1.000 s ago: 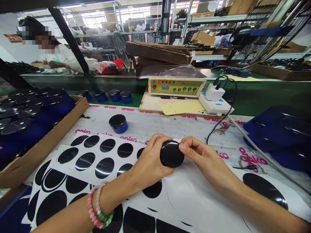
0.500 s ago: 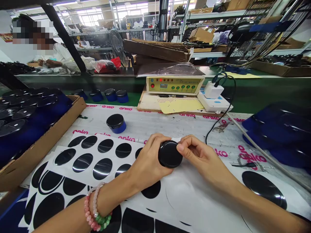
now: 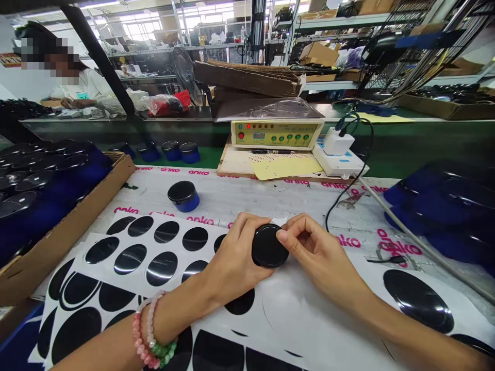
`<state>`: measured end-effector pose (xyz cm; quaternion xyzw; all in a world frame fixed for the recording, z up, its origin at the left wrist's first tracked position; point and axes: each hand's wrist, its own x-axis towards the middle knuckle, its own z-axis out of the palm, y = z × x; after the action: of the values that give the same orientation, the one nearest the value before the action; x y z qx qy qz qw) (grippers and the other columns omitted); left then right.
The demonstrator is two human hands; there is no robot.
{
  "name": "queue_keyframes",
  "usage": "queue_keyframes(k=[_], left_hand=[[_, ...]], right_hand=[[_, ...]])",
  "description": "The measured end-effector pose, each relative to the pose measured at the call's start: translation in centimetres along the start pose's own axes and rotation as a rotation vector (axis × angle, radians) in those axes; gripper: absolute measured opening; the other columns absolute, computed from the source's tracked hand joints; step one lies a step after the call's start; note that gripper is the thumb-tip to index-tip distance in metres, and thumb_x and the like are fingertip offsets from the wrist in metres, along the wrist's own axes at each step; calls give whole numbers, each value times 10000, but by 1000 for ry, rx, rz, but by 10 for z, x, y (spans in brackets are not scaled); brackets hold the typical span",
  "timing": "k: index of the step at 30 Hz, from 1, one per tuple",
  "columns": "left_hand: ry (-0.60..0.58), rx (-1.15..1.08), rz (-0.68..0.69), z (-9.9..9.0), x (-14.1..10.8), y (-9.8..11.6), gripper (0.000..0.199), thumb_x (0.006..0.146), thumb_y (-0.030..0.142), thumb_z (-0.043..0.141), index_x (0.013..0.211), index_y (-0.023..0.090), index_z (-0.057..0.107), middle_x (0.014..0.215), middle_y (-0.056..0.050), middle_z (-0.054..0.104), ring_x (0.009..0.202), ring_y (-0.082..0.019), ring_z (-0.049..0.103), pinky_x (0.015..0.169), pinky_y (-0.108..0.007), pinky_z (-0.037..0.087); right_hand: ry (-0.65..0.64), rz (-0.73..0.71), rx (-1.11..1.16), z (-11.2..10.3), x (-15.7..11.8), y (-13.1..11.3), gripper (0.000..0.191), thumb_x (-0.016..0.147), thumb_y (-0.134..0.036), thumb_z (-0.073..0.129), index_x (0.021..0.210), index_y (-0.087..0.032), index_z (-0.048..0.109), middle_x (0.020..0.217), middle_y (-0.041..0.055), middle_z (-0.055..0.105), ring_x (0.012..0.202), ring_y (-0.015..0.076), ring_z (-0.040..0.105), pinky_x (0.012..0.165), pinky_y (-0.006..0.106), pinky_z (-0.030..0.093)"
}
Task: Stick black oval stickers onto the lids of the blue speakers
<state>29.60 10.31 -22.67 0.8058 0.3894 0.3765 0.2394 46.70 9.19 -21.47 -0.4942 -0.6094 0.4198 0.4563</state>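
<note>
My left hand (image 3: 235, 247) is closed round a small round piece with a glossy black top (image 3: 269, 246), its top face tilted towards me. My right hand (image 3: 307, 239) pinches at that piece's right rim, thumb over the edge of the black face; its other fingertips are partly hidden. Beneath both hands lie white sheets with round black stickers (image 3: 162, 269). Beyond my left hand, a blue piece with a black top (image 3: 183, 196) stands by itself on the table.
A cardboard box (image 3: 96, 208) of similar blue pieces is on the left; more blue pieces (image 3: 444, 206) sit at right. A cream control box (image 3: 276, 135), a white power strip (image 3: 340, 161) and a black cable (image 3: 342, 193) are behind. A person (image 3: 83, 85) sits at far left.
My right thumb has slid slightly left, further over the rim of the black face. My left hand keeps its hold; the view has shifted a little.
</note>
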Motion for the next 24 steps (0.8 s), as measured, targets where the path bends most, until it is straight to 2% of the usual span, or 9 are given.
queue_keyframes(k=[4,8,11,13,16,18,19,21,24], left_hand=[[-30,67,106,-3,1,-5,602,732,146,691,1245,199,381,1149,-70,480,1076,-190,511,946,-340,470],[-104,177,113,-2,-5,4,676,761,168,654,1342,210,311,1201,-97,469,1110,-228,500,960,-380,474],[-218,306,139,-5,-9,17,657,823,266,621,1394,256,297,1274,-121,448,1127,-263,519,908,-398,512],[-211,422,176,-16,0,17,596,840,318,614,1376,271,359,1308,-128,451,1123,-282,534,898,-421,512],[-68,626,65,-48,44,-3,523,839,302,629,1329,282,447,1340,-96,462,1170,-291,503,990,-467,431],[10,706,-114,-74,86,-28,476,852,302,614,1305,240,484,1385,-111,416,1175,-296,499,1005,-469,409],[36,713,-157,-84,107,-41,445,869,301,591,1289,190,498,1395,-140,395,1147,-290,524,988,-464,425],[72,712,-233,-99,141,-66,423,896,336,549,1274,154,493,1347,-132,442,1108,-273,549,946,-466,458],[57,692,-327,-107,164,-88,399,909,367,526,1237,141,502,1249,-93,519,1059,-230,569,904,-436,491]], right_hand=[[16,-24,-85,-2,0,7,280,870,-460,555,753,-225,459,801,-4,489,760,162,495,683,304,410],[54,37,-124,-11,8,14,391,786,-559,621,878,-242,411,789,-21,483,702,160,503,620,297,429],[73,-54,-152,-27,19,6,362,834,-574,552,848,-235,429,793,-16,485,693,148,500,608,281,422],[77,-123,-177,-40,23,-7,328,867,-552,524,847,-239,429,795,-19,486,677,138,494,591,265,420],[3,-185,-321,-55,17,-25,284,894,-525,499,870,-248,441,775,-18,508,650,138,498,557,256,423],[-131,-221,-418,-53,8,-34,248,925,-490,451,874,-247,457,767,-7,538,675,150,531,578,265,447],[-213,-237,-453,-48,3,-37,225,941,-458,422,878,-246,465,778,1,556,695,156,547,600,273,460],[-369,-260,-510,-34,-6,-42,170,960,-361,372,911,-243,484,838,21,588,740,165,574,644,289,478],[-596,-286,-581,-11,-11,-47,80,908,-234,451,951,-234,520,924,41,613,831,189,595,719,307,482]])
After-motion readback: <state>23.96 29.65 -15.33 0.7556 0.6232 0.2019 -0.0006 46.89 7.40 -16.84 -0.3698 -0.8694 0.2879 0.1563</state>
